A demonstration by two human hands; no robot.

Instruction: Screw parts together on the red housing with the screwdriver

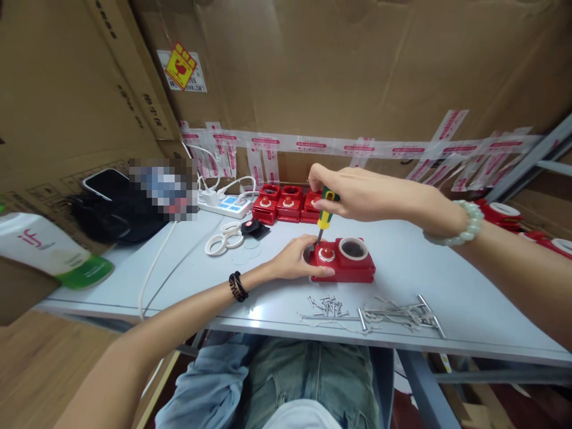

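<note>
A red box (347, 273) with a red button and a white-ringed round window lies on the table in front of me. My left hand (292, 257) grips its left end, thumb along the front side. Above it, my right hand (353, 190) is wrapped round the handle of a green and yellow screwdriver (325, 219). The shaft points down, its tip at the box's back left corner; the screw there is too small to make out. Nearer to me lie a pile of loose screws (328, 306) and several metal T-shaped rods (388, 314) with pale string.
More red boxes (289, 204) stand along the back beside a white power strip (227, 205); others (503, 214) sit far right. White rings (224, 239) and clear discs (245, 251) lie left of my hand. A white-green bottle (53, 250) leans at the left edge. Cardboard (313, 71) walls the back.
</note>
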